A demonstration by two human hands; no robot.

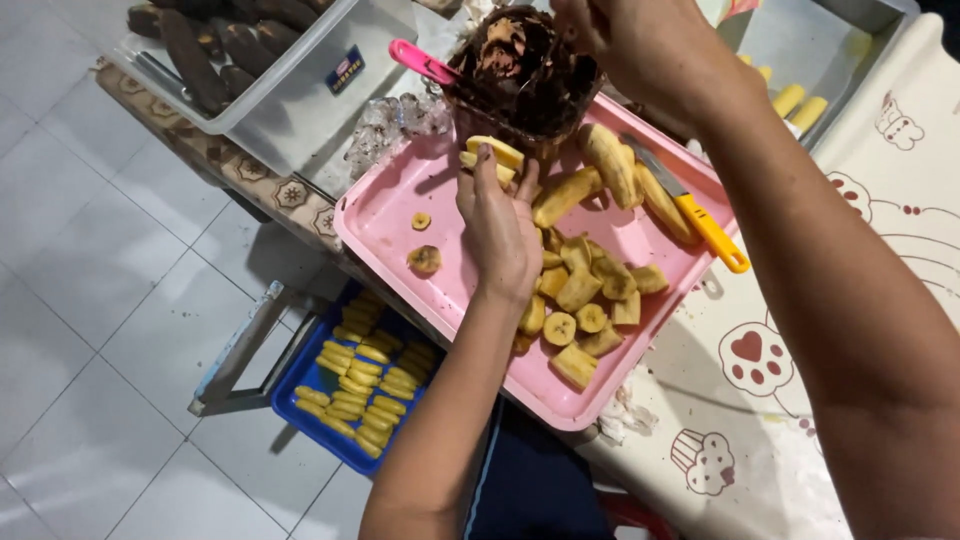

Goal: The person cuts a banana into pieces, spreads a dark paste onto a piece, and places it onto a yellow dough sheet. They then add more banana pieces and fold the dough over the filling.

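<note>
Right forearm [850, 300] crossing nearest camera; right hand [640, 40] reaching up over dark peel-filled basket [520, 70], fingers cut off by frame, grip impossible to tell. Left hand [500, 225] resting on pink tray [400, 200], fingers clamping peeled banana pieces [490, 155], keeping them over tray. Cut chunks [590, 300] lying just right of fingers; yellow-handled knife [690, 210] parked beyond. Clear tub [290, 90] far left wearing small blue rectangular label [344, 70].

Both forearms bare — no sleeves, watch or rings on the hands [500, 235] — dark blue clothing below.
</note>
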